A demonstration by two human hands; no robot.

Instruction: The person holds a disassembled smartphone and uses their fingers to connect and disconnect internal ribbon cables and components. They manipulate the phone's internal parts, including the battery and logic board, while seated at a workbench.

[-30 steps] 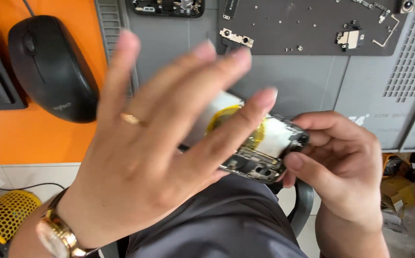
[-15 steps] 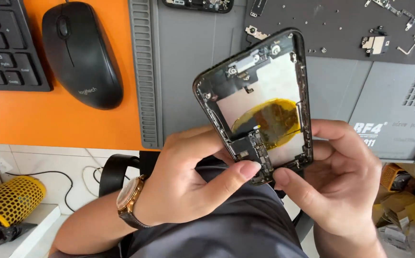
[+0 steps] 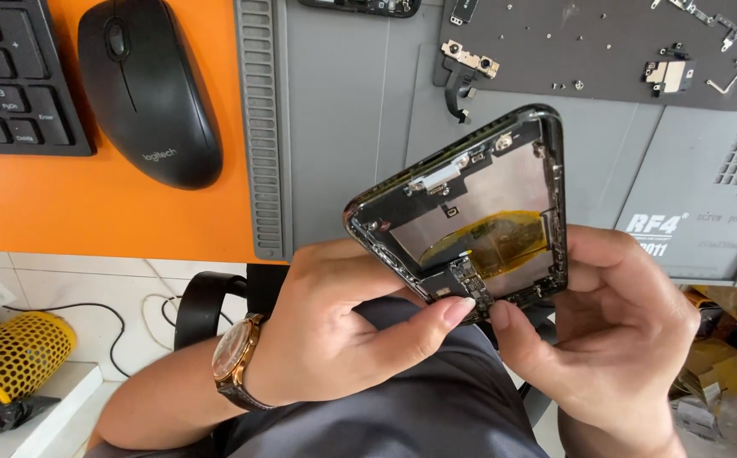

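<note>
Opened smartphone chassis (image 3: 479, 212), internals exposed, tilted, held above lap near desk edge. L hand (image 3: 343, 339) grips its left/near side; R hand (image 3: 623, 331) clamps right edge. Black mouse (image 3: 149, 89) far left; grey repair mat (image 3: 343, 127) behind.

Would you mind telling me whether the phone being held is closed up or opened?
Opened. The phone frame shows bare internals, a circuit board and yellow tape, with no cover; left hand and right hand hold its lower end.

Black mouse (image 3: 149, 89) & keyboard (image 3: 12, 76) on orange desk (image 3: 105, 212), grey repair mat (image 3: 343, 127) w/ small parts.
</note>
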